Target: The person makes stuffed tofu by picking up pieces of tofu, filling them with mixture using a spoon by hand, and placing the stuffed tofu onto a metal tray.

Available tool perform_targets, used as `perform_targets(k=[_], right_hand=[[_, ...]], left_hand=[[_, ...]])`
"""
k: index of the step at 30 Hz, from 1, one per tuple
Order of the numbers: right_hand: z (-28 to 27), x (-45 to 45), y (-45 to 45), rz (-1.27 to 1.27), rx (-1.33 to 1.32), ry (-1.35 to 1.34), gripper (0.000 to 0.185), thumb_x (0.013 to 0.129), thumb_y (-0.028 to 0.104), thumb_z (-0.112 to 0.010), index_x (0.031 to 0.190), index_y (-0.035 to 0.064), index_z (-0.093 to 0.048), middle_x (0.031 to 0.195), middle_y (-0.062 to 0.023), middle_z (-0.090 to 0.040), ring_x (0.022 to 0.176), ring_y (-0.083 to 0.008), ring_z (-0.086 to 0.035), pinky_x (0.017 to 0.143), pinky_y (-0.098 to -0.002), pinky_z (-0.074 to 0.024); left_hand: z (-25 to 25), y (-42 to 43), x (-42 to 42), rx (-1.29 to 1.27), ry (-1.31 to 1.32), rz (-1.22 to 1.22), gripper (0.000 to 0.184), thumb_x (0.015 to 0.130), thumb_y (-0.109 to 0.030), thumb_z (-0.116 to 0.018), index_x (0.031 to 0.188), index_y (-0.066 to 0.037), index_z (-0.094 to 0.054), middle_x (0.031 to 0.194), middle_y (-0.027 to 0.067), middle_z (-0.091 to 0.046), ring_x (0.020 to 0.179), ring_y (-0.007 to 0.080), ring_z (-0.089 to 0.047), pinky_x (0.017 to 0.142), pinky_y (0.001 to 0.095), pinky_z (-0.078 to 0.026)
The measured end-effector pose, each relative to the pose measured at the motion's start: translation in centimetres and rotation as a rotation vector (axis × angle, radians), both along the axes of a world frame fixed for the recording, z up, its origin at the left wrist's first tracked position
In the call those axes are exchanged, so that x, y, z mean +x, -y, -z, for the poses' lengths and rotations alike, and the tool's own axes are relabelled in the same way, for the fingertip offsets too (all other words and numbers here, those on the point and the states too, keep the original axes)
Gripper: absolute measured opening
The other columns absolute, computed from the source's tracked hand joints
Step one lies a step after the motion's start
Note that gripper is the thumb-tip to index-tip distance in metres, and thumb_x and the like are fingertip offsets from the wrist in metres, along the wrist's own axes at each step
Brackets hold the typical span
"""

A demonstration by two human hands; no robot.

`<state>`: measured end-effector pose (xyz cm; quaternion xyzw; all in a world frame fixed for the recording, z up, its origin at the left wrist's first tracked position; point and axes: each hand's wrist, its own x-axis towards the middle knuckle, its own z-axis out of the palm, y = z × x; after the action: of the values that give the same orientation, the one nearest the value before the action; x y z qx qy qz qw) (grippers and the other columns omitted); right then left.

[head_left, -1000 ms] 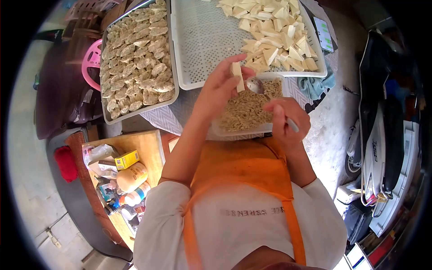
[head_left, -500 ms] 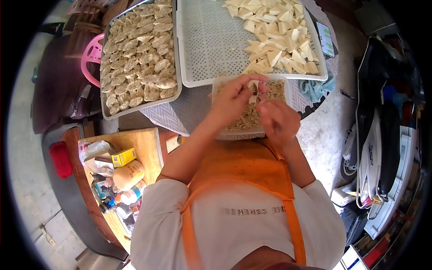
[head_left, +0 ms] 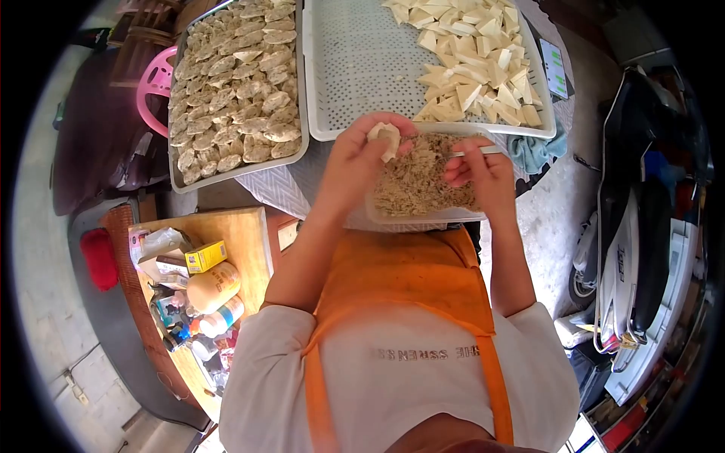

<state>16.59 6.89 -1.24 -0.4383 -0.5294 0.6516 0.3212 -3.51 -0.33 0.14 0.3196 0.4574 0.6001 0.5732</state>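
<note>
My left hand is over the left edge of a clear plastic tub, closed around a pale tofu piece with its opening facing up. Brown minced filling fills the tub. Over the tub's right side, my right hand grips a thin metal utensil; its working end is too small to make out. Behind the tub, a white perforated tray carries a heap of cut, wedge-shaped tofu pieces on its right part. To the left, a metal tray holds rows of filled tofu pieces.
A phone and a blue-green cloth lie right of the white tray. On the left, a wooden table bears bottles and boxes. A pink chair back stands behind the metal tray. A scooter is parked at right.
My hands have drawn apart from their spot together over the tub. The left moved left with the tofu piece; the right moved right with the metal utensil.
</note>
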Motion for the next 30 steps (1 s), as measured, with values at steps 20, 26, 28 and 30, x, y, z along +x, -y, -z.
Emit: perform_targets(k=[20, 26, 28, 30], right_hand=[[-7.2, -0.4, 3.9, 0.178, 0.690, 0.092, 0.011, 0.088, 0.004, -0.063, 0.080, -0.0035, -0.063, 0.066, -0.0073, -0.064, 0.052, -0.0096, -0.061, 0.045, -0.0216, -0.0471], [-5.4, 1.1, 1.7, 0.312, 0.306, -0.008, 0.017, 0.093, 0.009, -0.055, 0.080, -0.0019, -0.059, 0.058, -0.0061, -0.059, 0.045, -0.0110, -0.056, 0.041, -0.0218, -0.0445], [-4.7, 1.6, 1.6, 0.322, 0.243, -0.004, 0.021, 0.094, 0.013, -0.054, 0.080, -0.0012, -0.059, 0.058, -0.0064, -0.058, 0.045, -0.0117, -0.056, 0.041, -0.0223, -0.0450], [-4.0, 1.9, 1.7, 0.330, 0.209, -0.006, 0.023, 0.095, 0.016, -0.052, 0.081, -0.0008, -0.058, 0.058, -0.0067, -0.058, 0.044, -0.0122, -0.056, 0.041, -0.0227, -0.0451]], left_hand=[[2.1, -0.1, 3.6, 0.095, -0.789, -0.031, 0.014, 0.095, -0.011, -0.047, 0.104, -0.005, -0.056, 0.085, 0.0028, -0.058, 0.072, 0.0162, -0.056, 0.059, 0.0318, -0.048], [0.7, -0.4, 3.0, -0.136, 0.274, 0.049, 0.015, 0.096, -0.016, -0.049, 0.103, -0.006, -0.058, 0.082, 0.0034, -0.056, 0.067, 0.0124, -0.054, 0.059, 0.0272, -0.046], [1.4, -0.6, 3.3, -0.134, 0.218, 0.047, 0.015, 0.096, -0.017, -0.050, 0.102, -0.005, -0.057, 0.082, 0.0032, -0.056, 0.068, 0.0125, -0.053, 0.059, 0.0260, -0.045], [2.0, -0.1, 2.8, -0.090, 0.254, 0.120, 0.014, 0.095, -0.016, -0.051, 0.102, -0.005, -0.057, 0.083, 0.0032, -0.056, 0.070, 0.0126, -0.053, 0.060, 0.0256, -0.045]])
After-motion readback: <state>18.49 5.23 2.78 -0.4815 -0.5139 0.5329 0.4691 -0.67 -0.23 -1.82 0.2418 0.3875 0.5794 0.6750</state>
